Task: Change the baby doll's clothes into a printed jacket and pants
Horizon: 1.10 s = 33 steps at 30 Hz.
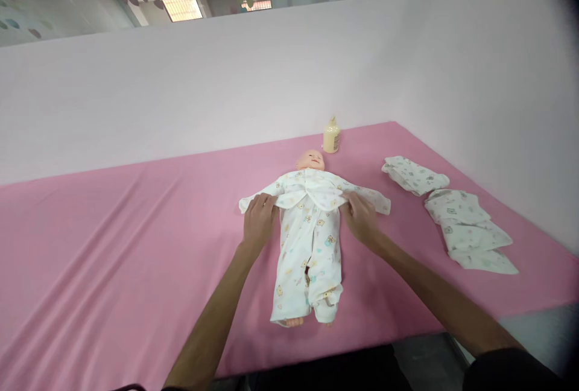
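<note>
A baby doll lies on its back, head toward the wall, dressed in a white printed top and matching pants. Its sleeves stretch out to both sides, and its toes show at the trouser cuffs. My left hand pinches the top's lower hem at the left of the doll's waist. On the opposite side, my right hand has its fingers closed on the same hem. Both hands' fingertips are partly hidden by the cloth.
A pink sheet covers the table. Behind the doll's head stands a pale yellow pump bottle. Two folded white printed cloths, a smaller one and a larger one, lie at the right. White walls border the back and right.
</note>
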Motion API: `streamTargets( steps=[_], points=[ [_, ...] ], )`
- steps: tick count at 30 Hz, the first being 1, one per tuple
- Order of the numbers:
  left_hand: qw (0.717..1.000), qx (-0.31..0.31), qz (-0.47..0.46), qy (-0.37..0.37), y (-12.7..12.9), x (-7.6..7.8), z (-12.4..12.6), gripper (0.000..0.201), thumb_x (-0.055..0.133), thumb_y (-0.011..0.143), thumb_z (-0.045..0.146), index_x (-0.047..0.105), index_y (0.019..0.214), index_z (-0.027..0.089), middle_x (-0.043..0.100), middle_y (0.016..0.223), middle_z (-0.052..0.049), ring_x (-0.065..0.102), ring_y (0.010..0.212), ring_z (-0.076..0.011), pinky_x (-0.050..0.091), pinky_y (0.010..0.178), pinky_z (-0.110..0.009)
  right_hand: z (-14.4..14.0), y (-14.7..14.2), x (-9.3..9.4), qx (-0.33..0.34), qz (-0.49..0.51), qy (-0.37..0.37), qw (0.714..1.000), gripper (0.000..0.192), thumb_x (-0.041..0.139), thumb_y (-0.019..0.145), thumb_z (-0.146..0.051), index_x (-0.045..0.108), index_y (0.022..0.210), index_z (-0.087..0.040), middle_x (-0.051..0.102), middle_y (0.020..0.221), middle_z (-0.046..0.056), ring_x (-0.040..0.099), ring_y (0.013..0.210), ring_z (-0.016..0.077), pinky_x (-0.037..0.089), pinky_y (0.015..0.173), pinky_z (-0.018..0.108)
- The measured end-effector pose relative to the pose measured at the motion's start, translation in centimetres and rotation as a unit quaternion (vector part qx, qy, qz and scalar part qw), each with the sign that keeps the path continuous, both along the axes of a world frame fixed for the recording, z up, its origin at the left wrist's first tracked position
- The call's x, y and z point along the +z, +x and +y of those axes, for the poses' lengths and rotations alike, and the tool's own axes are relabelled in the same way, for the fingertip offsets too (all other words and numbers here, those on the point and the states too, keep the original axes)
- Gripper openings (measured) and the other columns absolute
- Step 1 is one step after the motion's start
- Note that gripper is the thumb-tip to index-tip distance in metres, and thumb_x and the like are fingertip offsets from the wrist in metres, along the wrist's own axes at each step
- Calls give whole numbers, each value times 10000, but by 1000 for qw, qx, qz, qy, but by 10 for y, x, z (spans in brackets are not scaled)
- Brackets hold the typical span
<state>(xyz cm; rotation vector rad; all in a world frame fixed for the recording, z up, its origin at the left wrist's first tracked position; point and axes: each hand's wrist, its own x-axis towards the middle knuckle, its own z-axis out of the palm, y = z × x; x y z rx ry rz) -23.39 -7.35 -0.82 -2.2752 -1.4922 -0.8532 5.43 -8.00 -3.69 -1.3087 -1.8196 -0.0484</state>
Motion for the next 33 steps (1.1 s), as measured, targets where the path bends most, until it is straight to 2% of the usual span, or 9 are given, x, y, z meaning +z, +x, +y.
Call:
streamTargets(
  steps=[3, 5, 7, 11, 15, 21, 24, 28, 33],
  points=[
    [996, -36, 70, 33, -4, -18, -22, 148, 450, 947, 129, 591, 924, 170, 650, 885, -75, 571, 832, -215, 458, 746, -344, -26, 1, -26, 31, -39, 49, 998, 207, 427, 926, -153, 625, 877, -193, 628, 671, 32, 569, 658, 184, 435, 660, 307],
    [994, -53, 88, 43, -1, -25, -32, 137, 470, 935, 135, 576, 859, 177, 646, 847, -72, 578, 816, -213, 457, 750, -343, -35, 3, -38, 19, -40, 31, 999, 168, 452, 916, -175, 603, 849, -204, 610, 647, 21, 559, 646, 182, 440, 691, 318],
    [995, -55, 74, 39, 5, -27, -37, 145, 476, 923, 130, 553, 813, 186, 629, 803, -60, 578, 791, -207, 450, 740, -338, -35, 3, -41, -33, -1, -38, 999, 89, 508, 901, -259, 578, 914, -205, 636, 727, 28, 585, 697, 195, 447, 720, 335],
    [999, -37, -29, 6, 24, -20, -31, 85, 539, 892, 147, 523, 826, 198, 616, 796, -31, 576, 784, -192, 448, 731, -320, -15, -4, -32, -109, 91, -242, 960, 317, 518, 901, -453, 503, 1078, -190, 673, 939, 68, 622, 790, 218, 432, 650, 310],
    [997, -48, -46, -35, 38, -17, -20, 104, 587, 850, 132, 518, 864, 209, 613, 840, -28, 576, 831, -200, 460, 771, -323, -1, 0, -27, -73, -2, -314, 947, 194, 433, 942, -318, 522, 827, -190, 673, 868, 102, 608, 785, 222, 361, 623, 307],
    [993, -32, -60, -93, 37, -23, -19, 90, 569, 885, 180, 493, 855, 219, 611, 841, -32, 570, 827, -212, 466, 775, -335, -26, 20, -35, -37, -109, -291, 950, 279, 436, 960, -357, 427, 712, -230, 630, 770, 62, 564, 720, 230, 344, 618, 330],
    [991, -35, -69, -106, 36, -23, -21, 79, 560, 880, 163, 513, 903, 222, 642, 885, -42, 586, 859, -221, 475, 792, -347, -40, 14, -42, -7, -129, -243, 961, 215, 383, 979, -298, 454, 786, -236, 643, 798, 65, 577, 732, 236, 403, 673, 359],
    [991, -38, -70, -111, 35, -22, -25, 101, 556, 883, 159, 553, 968, 213, 665, 925, -44, 595, 847, -210, 483, 791, -343, -46, 2, -47, -14, -59, -249, 967, 127, 406, 966, -313, 494, 951, -223, 656, 891, 66, 602, 795, 243, 467, 712, 371],
    [995, -64, -41, -61, 42, -20, -25, 117, 515, 942, 194, 605, 1016, 194, 666, 911, -54, 596, 880, -214, 475, 834, -358, -36, -4, -27, -62, -81, -96, 990, 382, 493, 891, -203, 483, 1271, -163, 597, 1160, 132, 543, 1082, 282, 445, 938, 430]
  ],
)
